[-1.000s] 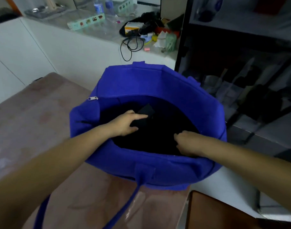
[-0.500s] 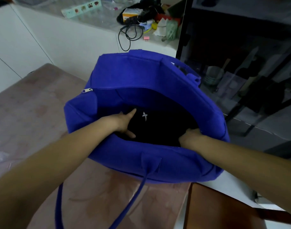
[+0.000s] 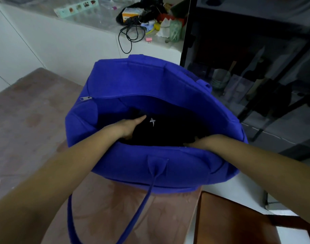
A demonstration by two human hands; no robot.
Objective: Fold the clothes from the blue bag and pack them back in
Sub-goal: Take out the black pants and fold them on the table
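Table [image 3: 36,124] bears bag [image 3: 150,81]; left hand [image 3: 131,126], right hand [image 3: 198,143] seemingly press clothes [image 3: 168,132].

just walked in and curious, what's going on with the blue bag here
A person has both hands inside the open bag, which sits on a table. The left hand lies flat, fingers straight, on dark clothes in the bag. The right hand is low at the near rim by the clothes; its fingers are too hidden to tell any grip.
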